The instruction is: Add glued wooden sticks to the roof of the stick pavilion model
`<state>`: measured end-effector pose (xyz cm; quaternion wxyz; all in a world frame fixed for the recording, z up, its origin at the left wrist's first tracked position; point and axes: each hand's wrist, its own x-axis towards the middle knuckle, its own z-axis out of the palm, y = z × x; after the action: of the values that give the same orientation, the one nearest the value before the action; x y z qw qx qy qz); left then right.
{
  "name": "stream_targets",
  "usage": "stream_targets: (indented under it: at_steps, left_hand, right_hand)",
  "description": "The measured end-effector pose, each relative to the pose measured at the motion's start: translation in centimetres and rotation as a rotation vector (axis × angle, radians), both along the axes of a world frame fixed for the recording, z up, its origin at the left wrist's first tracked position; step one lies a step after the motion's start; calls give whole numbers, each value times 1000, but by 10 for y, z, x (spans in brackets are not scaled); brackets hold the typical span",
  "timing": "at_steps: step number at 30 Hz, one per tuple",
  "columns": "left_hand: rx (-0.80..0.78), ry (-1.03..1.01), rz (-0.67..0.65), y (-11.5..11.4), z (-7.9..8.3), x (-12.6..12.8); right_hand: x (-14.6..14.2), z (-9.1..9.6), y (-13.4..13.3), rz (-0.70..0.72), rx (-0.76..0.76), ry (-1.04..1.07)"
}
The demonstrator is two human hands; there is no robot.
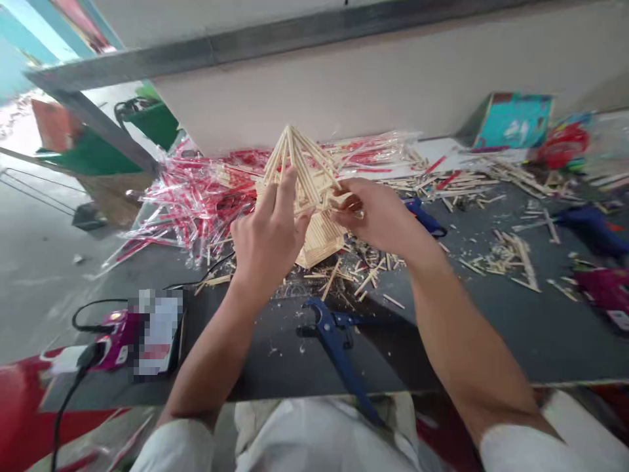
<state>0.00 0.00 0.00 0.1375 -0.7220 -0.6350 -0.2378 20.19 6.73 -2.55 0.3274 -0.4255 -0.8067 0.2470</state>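
At the left end of the dark tabletop, a purple power strip carries a white plug and black cables, and a phone with a blurred-out screen lies just beside it. Farther back, red-and-clear plastic wrappers form a loose heap. Right of these, the left hand lies against the near left side of a wooden stick model, its fingers extended upward and its thumb set apart; whether it grips or only steadies cannot be told. The model stands near the middle of the table, before the pale wall: thin sticks meet at a peak above a closely planked lower part. Nearer the front edge lies a blue pipe cutter, its handle projecting over that edge. At the model's right side, the right hand curls its fingers narrowly, holding the lower end of the sloping sticks. A blue glue gun lies partly behind the right wrist. Farther right are scattered loose sticks, a turquoise box leaning at the wall, and a second blue tool, blurred.
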Motion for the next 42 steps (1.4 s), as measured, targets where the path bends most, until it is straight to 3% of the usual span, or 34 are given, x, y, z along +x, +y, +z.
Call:
stream_targets:
  at_steps: [22,36,42]
  left_hand:
    - [35,-144,-70,4,-4,-4]
    - [48,-116,-13,6,-11,2]
    - [29,-203,-132,9,-4,-5]
  right_hand:
    - [-1,6,-3,-2,27,-57]
    - [-2,6,-4,25,24,-60]
    - [0,6,-4,-7,14,-86]
